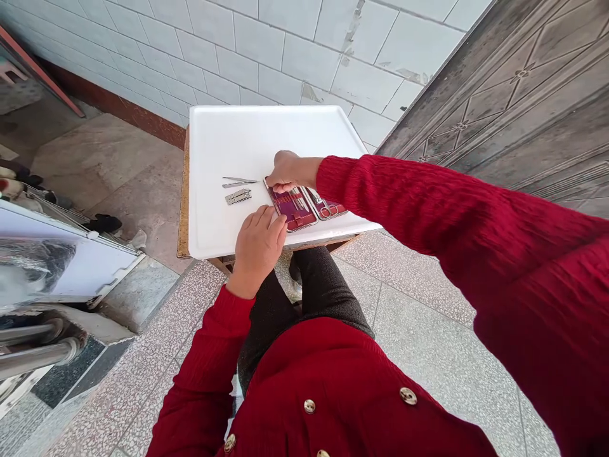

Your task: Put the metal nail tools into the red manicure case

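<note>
An unfolded manicure case with a purple-red lining lies on the white tray. Several slim metal tools sit in its left half, and small scissors in its right half. My right hand is closed over the case's far left corner; whatever its fingers grip is hidden. Against the near left edge of the case rests my left hand, fingers stretched out and thumb at the edge. Tweezers and a nail clipper lie on the tray, left of the case.
The tray sits on a wooden table against a white tiled wall. A carved door panel stands at the right. At the left are a white cabinet-like object and metal pipes. My legs are under the table's front edge.
</note>
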Demonstrator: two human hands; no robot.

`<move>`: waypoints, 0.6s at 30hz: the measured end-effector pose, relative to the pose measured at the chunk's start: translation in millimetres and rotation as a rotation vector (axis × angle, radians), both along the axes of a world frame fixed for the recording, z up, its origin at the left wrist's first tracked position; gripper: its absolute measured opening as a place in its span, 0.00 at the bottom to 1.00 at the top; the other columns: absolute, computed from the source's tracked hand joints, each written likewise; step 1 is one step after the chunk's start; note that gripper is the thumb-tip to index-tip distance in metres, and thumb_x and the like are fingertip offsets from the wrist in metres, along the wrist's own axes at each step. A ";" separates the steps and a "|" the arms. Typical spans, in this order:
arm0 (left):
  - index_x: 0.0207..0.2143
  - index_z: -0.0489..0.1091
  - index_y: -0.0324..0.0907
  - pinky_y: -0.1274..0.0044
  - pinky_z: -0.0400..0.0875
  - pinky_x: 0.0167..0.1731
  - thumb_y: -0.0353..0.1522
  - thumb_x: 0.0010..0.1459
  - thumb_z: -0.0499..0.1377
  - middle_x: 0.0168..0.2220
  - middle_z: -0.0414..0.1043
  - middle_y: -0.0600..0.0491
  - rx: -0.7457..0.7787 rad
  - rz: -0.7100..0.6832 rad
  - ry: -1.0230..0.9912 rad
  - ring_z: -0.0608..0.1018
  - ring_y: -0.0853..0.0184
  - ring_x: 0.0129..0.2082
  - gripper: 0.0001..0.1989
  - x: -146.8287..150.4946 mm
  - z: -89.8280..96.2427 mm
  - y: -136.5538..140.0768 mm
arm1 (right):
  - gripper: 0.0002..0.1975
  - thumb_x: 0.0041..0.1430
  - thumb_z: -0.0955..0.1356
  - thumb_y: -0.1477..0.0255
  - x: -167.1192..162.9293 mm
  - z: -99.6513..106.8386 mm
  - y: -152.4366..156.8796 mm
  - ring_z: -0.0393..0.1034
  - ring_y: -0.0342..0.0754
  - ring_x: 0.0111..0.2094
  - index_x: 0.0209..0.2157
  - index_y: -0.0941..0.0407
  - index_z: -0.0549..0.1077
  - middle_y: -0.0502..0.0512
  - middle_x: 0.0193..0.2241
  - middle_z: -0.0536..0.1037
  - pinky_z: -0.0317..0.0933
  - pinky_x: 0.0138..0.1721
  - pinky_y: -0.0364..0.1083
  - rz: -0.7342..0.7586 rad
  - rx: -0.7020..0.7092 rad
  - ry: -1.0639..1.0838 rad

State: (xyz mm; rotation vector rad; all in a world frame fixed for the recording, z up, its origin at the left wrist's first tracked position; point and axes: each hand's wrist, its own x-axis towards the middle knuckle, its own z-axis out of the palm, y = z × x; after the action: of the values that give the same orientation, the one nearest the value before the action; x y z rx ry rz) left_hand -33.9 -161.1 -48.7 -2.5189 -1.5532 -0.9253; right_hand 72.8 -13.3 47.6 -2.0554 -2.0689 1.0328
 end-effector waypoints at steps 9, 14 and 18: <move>0.52 0.76 0.42 0.58 0.74 0.59 0.31 0.74 0.52 0.57 0.78 0.42 0.028 0.014 0.045 0.77 0.52 0.62 0.14 -1.5 1.2 -3.8 | 0.14 0.59 0.73 0.81 -23.8 25.6 35.6 0.72 0.46 0.25 0.22 0.57 0.72 0.50 0.15 0.71 0.69 0.32 0.43 0.181 0.226 -0.041; 0.52 0.76 0.41 0.58 0.75 0.58 0.30 0.74 0.53 0.57 0.79 0.40 0.048 0.012 0.057 0.78 0.52 0.61 0.13 -2.9 2.1 -4.7 | 0.11 0.54 0.78 0.80 -59.6 20.3 33.1 0.77 0.53 0.40 0.27 0.57 0.72 0.55 0.29 0.79 0.70 0.42 0.45 0.502 0.384 -0.165; 0.53 0.76 0.41 0.59 0.76 0.58 0.30 0.74 0.53 0.58 0.78 0.41 0.045 0.008 0.059 0.78 0.52 0.61 0.14 -3.1 2.1 -5.2 | 0.09 0.57 0.76 0.79 -74.5 10.6 27.3 0.77 0.52 0.43 0.31 0.58 0.73 0.57 0.34 0.80 0.69 0.41 0.43 0.595 0.420 -0.221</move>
State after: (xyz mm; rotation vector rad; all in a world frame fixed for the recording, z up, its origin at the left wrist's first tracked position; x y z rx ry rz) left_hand -36.9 -166.3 -46.6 -2.4838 -1.5074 -0.8664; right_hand -1.7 14.0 58.2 -1.4354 -2.7975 0.3429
